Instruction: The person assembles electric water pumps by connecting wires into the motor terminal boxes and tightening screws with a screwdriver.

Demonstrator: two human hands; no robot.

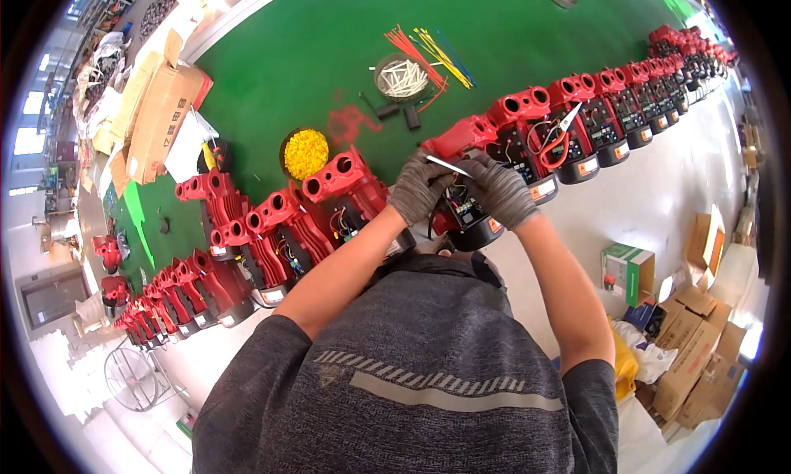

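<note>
Both gloved hands are working over one red pump (pixel 461 140) at the front edge of a green bench (pixel 313 37), in the middle of a long curved row of like pumps.

- Left hand (pixel 418 185): fingers are curling closed around the pump's open wiring box (pixel 463 210), apparently steadying it. Whether it is also pinching a wire, I cannot tell.
- Right hand (pixel 500 192): fingers are pressing together on a thin white strip (pixel 447 166), likely a cable tie, which is pointing up and left across the box. Holding it low over the wiring would be keeping the loose leads within reach.
- Red-handled snips (pixel 556 136) are lying on the next pump to the right, close by for the right hand.

Behind the row:
- a round tub of yellow bits (pixel 306 153);
- a round tub of white ties (pixel 404 77);
- loose red and yellow ties (pixel 428 52) fanning out beside it.

All are sitting just past the pumps, within arm's length.

Room: the floor is pale. Cardboard boxes (pixel 692 350) are piling up at lower right and more cartons (pixel 156 115) at the bench's left end. Windows are glowing at far left.
</note>
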